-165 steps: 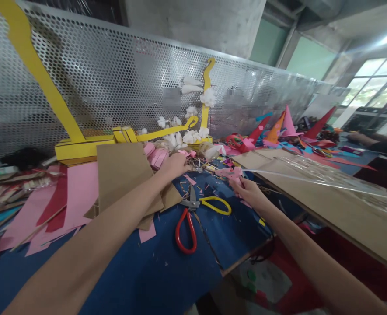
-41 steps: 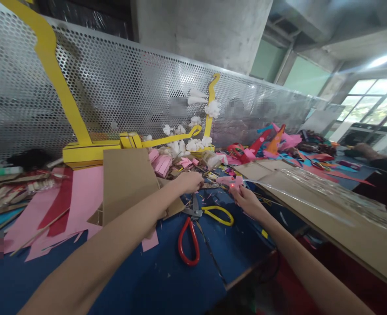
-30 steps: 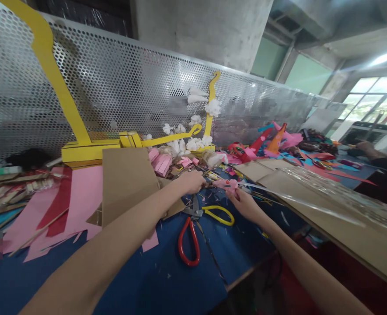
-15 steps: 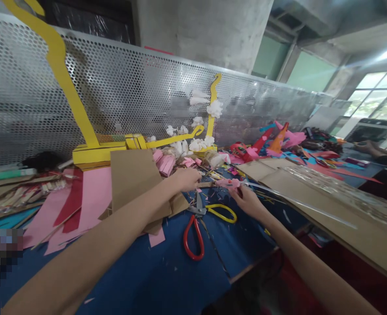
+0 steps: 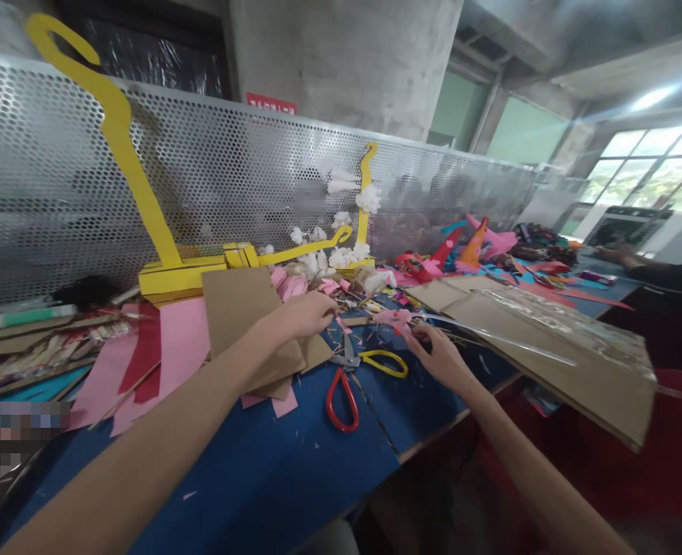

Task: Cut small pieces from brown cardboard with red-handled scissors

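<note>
My left hand [image 5: 311, 312] is closed in a pinch above the brown cardboard [image 5: 242, 308]; what its fingertips hold is too small to make out. My right hand [image 5: 430, 351] has its fingers closed on a small pink piece [image 5: 395, 318], from which a clear strip [image 5: 502, 339] stretches right over the cardboard. Just below and between the hands lie scissors with one red handle [image 5: 342, 401] and one yellow handle [image 5: 385, 362], their blades partly overlapped by scraps.
Yellow cardboard shapes [image 5: 144, 193] stand against a perforated metal screen [image 5: 230, 162]. Pink paper strips [image 5: 182, 339] lie at left. Cardboard sheets [image 5: 549, 370] overhang the blue table [image 5: 260, 478] at right. Another person's hand [image 5: 615, 253] rests far right.
The view has shifted, showing more of the table's front edge and the right-hand cardboard. My left hand stays pinched, and my right hand remains at the pink piece.
</note>
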`<control>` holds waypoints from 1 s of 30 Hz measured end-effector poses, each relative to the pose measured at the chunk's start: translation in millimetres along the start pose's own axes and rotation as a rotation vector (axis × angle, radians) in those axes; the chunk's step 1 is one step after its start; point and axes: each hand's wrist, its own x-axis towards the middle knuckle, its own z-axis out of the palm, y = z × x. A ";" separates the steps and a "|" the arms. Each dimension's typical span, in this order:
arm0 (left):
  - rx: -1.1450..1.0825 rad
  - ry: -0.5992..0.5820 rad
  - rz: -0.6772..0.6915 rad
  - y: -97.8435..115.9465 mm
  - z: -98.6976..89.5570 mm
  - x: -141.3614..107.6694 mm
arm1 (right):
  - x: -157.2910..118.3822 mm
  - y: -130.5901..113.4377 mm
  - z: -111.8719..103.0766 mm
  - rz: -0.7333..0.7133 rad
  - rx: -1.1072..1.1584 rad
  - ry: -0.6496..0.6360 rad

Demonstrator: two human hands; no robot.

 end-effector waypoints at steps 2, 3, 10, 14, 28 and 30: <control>-0.032 0.018 -0.014 6.0 -10.2 -11.6 | -23.1 -0.8 -5.8 0.034 -0.017 0.055; -0.046 0.034 -0.025 9.8 -15.6 -18.2 | -37.6 -1.3 -9.3 0.055 -0.023 0.086; -0.129 0.334 -0.223 27.6 -39.9 -75.1 | -176.9 7.3 -39.8 0.312 0.036 0.343; -0.385 0.575 -0.390 32.3 -33.7 -109.6 | -252.0 0.7 -37.7 0.567 0.096 0.512; -1.856 0.652 -0.440 129.5 10.9 -219.1 | -214.4 -228.9 -0.1 -0.102 0.777 0.046; -1.836 0.661 -0.449 127.9 3.7 -220.8 | -189.9 -248.3 1.1 -0.193 0.832 -0.068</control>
